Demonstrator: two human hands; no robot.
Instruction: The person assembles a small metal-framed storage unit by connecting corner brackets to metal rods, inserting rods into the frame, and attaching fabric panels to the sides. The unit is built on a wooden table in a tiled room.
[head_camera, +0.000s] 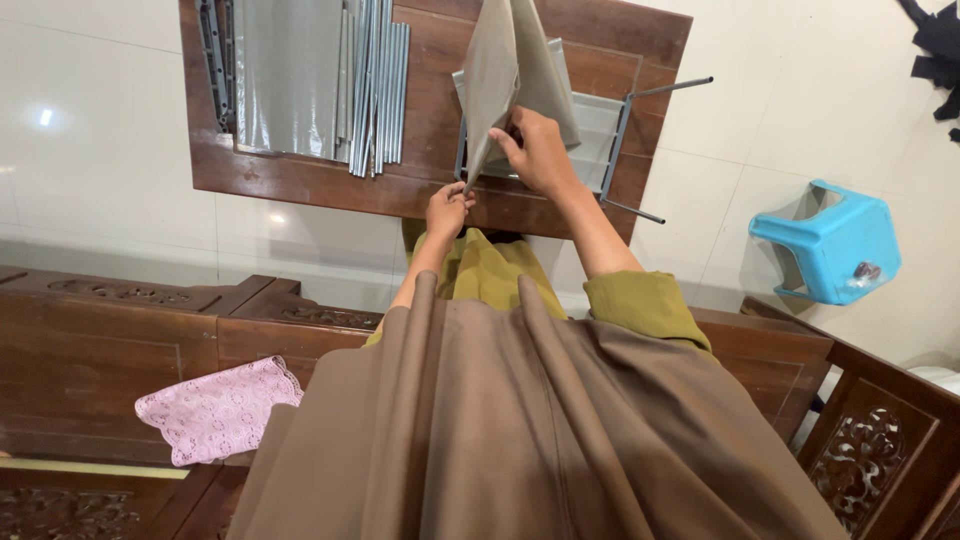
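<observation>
White tile floor, wood table (300, 180) top centre. Grey fabric panel (510, 70) w/ long axis running up-frame; right hand (540, 150) gripping it, left hand (447, 208) pinching lower corner, nearer.

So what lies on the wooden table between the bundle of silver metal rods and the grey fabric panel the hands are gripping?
In the head view, only bare brown tabletop separates the silver rod bundle from the grey fabric panel.

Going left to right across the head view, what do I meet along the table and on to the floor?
Folded grey sheet → bundle of metal rods → left hand → right hand gripping the grey fabric panel → blue plastic stool.
</observation>
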